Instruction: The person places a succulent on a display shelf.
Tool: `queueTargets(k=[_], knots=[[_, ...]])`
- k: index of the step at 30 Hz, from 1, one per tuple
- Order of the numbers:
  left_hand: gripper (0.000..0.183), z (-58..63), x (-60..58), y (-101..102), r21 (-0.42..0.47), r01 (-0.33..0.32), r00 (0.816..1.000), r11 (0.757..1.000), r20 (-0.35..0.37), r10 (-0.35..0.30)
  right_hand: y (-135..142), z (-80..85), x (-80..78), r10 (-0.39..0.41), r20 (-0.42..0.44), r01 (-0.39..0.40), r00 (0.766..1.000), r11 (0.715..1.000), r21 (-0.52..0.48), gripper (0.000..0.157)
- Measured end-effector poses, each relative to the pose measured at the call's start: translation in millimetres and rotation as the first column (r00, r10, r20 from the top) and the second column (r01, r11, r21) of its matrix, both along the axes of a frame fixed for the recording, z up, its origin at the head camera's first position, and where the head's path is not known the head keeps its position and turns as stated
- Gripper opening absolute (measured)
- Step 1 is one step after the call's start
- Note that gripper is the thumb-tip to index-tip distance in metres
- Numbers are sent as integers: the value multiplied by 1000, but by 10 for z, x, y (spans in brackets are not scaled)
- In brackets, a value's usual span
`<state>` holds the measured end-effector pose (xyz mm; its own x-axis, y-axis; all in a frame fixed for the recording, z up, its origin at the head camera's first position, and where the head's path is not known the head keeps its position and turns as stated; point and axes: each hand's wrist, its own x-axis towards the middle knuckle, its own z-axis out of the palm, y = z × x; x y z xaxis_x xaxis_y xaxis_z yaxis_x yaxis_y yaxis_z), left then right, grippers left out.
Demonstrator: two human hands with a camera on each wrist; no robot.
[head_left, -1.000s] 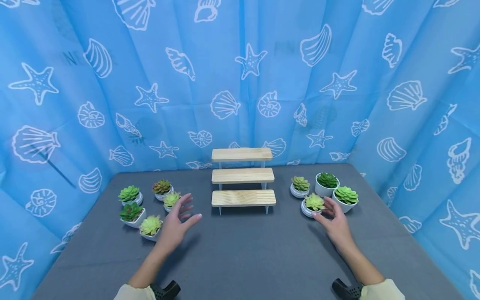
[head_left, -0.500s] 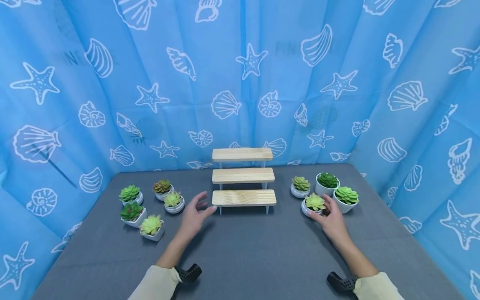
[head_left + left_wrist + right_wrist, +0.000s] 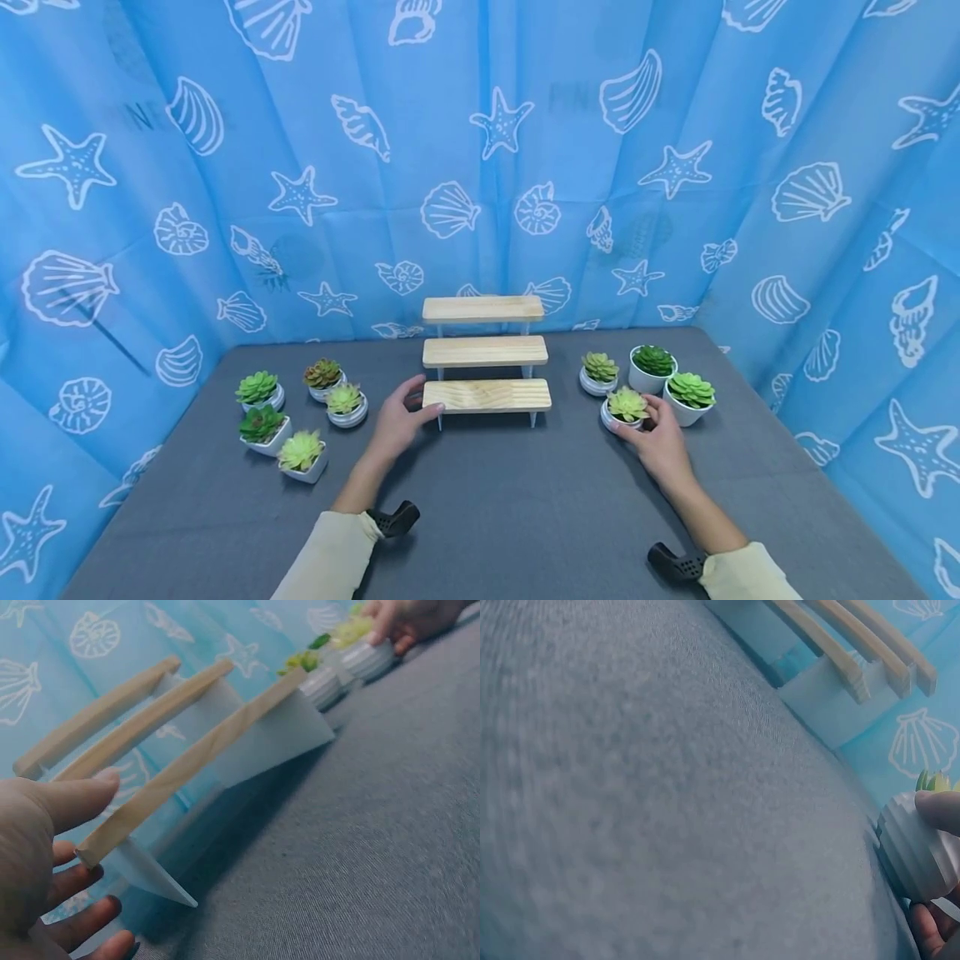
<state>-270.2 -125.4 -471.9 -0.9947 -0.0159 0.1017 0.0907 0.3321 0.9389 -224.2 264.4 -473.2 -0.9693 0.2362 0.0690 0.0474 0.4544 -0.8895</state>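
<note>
evidently the right grip (image 3: 660,442) pinches the pot (image 3: 911,847) by its sides, likely to spare the leaves (image 3: 627,404); i see it on the counter (image 3: 510,517), right of the rack (image 3: 486,396). the left grip (image 3: 396,427) is spread loosely about the rack's left end, perhaps to steady it.

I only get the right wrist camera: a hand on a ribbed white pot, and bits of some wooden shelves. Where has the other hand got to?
Observer: The left hand is at the left end of the lowest shelf; whether it touches the wood, I can't tell.
Visitor: And is this pot the only one with a plant, or does my camera miss some?
Observer: It misses some: in the head view, a reddish plant in a white pot stands to the left of the lowest shelf.
</note>
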Motion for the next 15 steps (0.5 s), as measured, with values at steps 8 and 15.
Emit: queueTargets(k=[8, 15], knots=[[62, -14, -14, -7, 8, -6, 1000, 1000, 12, 6, -57, 8, 42, -29, 3, 29, 1000, 999, 16, 68], [63, -2, -7, -3, 18, -18, 999, 1000, 40, 17, -137, 37, 108, -48, -5, 48, 999, 999, 12, 67]])
